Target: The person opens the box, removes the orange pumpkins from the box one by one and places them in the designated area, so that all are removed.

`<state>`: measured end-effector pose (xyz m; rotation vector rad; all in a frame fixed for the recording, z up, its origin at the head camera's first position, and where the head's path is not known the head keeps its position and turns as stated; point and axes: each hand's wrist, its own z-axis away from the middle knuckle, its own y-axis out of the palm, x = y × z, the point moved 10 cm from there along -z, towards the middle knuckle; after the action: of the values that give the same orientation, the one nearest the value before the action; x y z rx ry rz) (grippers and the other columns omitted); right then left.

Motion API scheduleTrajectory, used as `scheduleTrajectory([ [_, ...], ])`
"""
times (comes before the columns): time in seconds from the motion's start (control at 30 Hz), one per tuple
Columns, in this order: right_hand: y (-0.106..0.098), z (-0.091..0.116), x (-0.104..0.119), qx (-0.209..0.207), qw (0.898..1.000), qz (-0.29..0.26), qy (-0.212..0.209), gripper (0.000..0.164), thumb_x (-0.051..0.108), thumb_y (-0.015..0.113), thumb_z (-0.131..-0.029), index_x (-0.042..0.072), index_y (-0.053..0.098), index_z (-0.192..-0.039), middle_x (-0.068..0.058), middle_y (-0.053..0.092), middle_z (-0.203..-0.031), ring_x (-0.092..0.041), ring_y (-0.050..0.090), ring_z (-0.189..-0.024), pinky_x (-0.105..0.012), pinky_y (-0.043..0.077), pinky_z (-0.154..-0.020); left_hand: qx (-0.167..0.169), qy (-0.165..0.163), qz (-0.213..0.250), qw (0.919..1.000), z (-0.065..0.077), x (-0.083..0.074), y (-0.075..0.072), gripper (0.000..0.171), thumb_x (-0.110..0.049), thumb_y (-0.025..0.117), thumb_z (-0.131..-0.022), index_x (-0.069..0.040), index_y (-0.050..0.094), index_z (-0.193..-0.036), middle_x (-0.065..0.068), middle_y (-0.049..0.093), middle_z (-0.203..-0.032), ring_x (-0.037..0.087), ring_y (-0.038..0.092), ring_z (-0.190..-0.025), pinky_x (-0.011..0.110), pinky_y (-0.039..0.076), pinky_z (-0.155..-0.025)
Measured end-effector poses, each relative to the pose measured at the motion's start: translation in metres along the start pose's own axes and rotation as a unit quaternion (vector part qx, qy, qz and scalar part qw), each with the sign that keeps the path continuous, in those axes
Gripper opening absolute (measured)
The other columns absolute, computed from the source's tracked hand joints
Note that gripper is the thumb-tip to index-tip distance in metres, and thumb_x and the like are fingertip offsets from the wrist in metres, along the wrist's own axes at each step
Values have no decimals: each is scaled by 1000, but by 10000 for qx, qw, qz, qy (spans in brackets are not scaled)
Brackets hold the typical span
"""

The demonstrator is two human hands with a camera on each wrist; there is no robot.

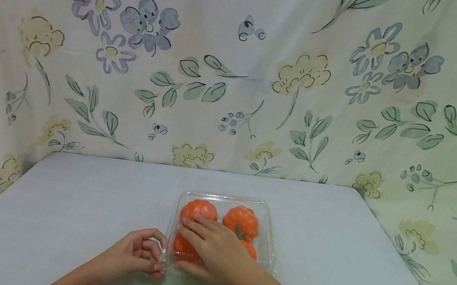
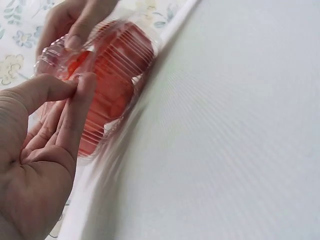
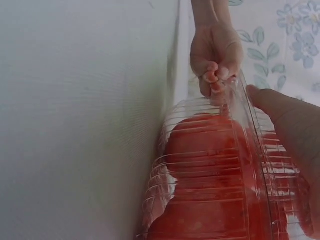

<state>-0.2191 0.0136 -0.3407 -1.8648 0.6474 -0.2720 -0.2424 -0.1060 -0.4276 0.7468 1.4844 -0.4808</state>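
Note:
A clear plastic clamshell box (image 1: 268,240) with ribbed sides sits on the table, its lid over several orange pumpkins (image 1: 242,223), one showing a green stem. At the box's near left corner, my left hand (image 1: 125,257) pinches the plastic edge between thumb and fingertip, as the left wrist view also shows. My right hand (image 1: 217,251) lies across the top of the lid, fingers extended over the left pumpkins and partly hiding them. In the right wrist view, the right thumb (image 3: 280,107) is along the near rim of the box.
The box stands on a white-covered table (image 1: 77,203), around its middle. A curtain (image 1: 240,74) printed with flowers and leaves hangs behind the far edge and along both sides.

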Motion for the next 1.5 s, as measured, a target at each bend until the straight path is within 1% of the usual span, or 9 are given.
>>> scheduleTrajectory([
  [0.13,2,-2,-4,132,9998,-62,104,62,57,68,-99,14,65,-144,-1,67,-144,-19,63,-134,-35,54,-107,-24,-42,-62,10000,-1,0,-2,30,11,59,-96,-3,55,-122,0,73,-97,14,76,-95,31,63,-85],
  [0.3,5,-2,-5,266,9996,-3,135,63,58,65,-99,15,64,-146,-1,66,-146,-19,62,-135,-36,53,-108,89,-216,127,9996,-1,5,-3,28,7,60,-99,-6,55,-123,0,75,-98,12,76,-96,30,62,-86],
  [0.63,5,-2,-7,187,9997,7,167,64,61,64,-99,17,63,-146,0,65,-147,-19,61,-137,-38,54,-108,125,-487,612,9969,1,15,-3,25,2,55,-103,-11,54,-124,-3,75,-103,11,74,-97,30,62,-90],
  [0.8,4,-2,-7,145,9998,-47,141,64,61,64,-99,16,63,-145,-1,65,-147,-20,61,-137,-38,54,-108,196,-475,773,9957,1,14,-1,23,0,50,-106,-14,56,-123,-4,74,-106,11,73,-98,32,61,-92],
  [0.9,2,-2,-7,23,9999,-76,85,64,60,66,-98,15,64,-144,-2,66,-146,-20,61,-136,-38,54,-108,246,-445,916,9945,0,13,0,23,0,47,-108,-15,57,-123,-5,73,-106,10,72,-97,31,61,-92],
  [1.03,-3,-2,-5,-256,9997,-12,-31,62,59,68,-97,16,68,-140,-2,68,-142,-19,64,-133,-38,55,-106,155,-529,1014,9933,0,15,-1,22,-2,46,-108,-15,57,-123,-5,73,-106,11,71,-97,30,61,-92],
  [1.17,-8,-1,-4,-444,9989,88,-94,57,58,69,-96,17,70,-136,0,72,-136,-17,67,-127,-37,57,-103,-33,-594,983,9934,-1,17,-6,20,-4,47,-109,-15,56,-123,-5,73,-106,10,70,-95,29,61,-90],
  [1.33,-12,-1,-3,-560,9982,160,-111,53,58,70,-96,18,74,-131,2,74,-130,-15,70,-121,-35,58,-99,-217,-630,983,9929,-4,17,-11,19,-5,47,-109,-15,55,-123,-7,70,-104,9,68,-92,29,61,-88],
  [1.5,-14,0,-5,-533,9983,203,-102,51,59,69,-96,20,74,-128,2,76,-127,-14,72,-118,-34,60,-96,-412,-718,1016,9914,-5,18,-15,17,-8,48,-110,-16,54,-124,-7,68,-103,10,68,-91,29,61,-88],
])
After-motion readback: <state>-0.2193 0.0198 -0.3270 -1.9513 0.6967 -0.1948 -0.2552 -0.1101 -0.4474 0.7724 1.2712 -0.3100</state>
